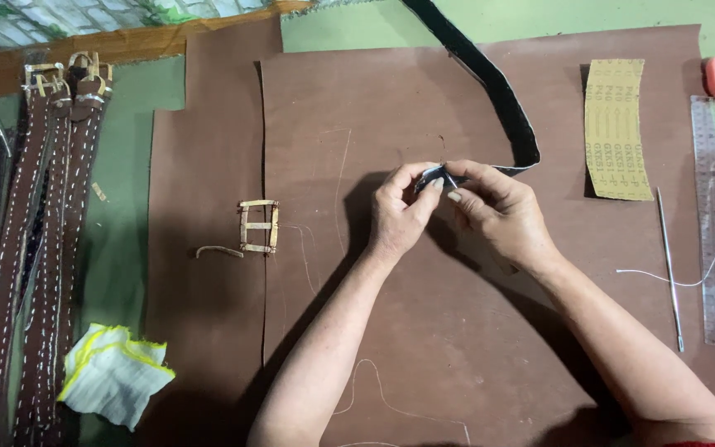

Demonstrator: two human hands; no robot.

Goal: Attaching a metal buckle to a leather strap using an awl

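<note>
Middle of the frame, over the brown leather sheet: my left hand and right hand both pinch the end of the black strap. I judge I'm working its tip; next needs a steady grip.

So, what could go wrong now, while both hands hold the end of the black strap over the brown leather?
1. Both hands, left hand and right hand, pinch the end of the black strap closely; a sharp tool there, if any, might prick a finger.
2. The loose white thread beside the metal awl could snag the right forearm.
3. The strap's long tail might drag across the brown leather sheet.
</note>
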